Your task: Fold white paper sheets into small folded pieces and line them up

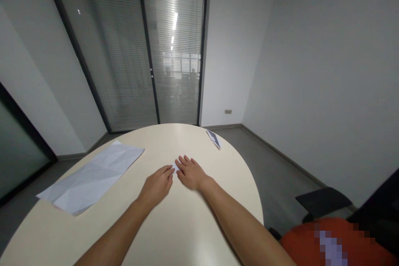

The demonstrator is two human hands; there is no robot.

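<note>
Both my hands rest side by side on the cream round table, near its middle. My left hand lies flat, palm down, fingers pointing toward the right hand. My right hand is also flat with fingers stretched out. Between the fingertips a small white piece of paper peeks out, mostly covered by the hands. Both hands press on it; its shape is hidden.
A stack of creased white paper sheets lies on the table's left side. A small folded paper sits near the far right edge. A black chair and an orange seat stand at the right. Glass doors with blinds lie beyond.
</note>
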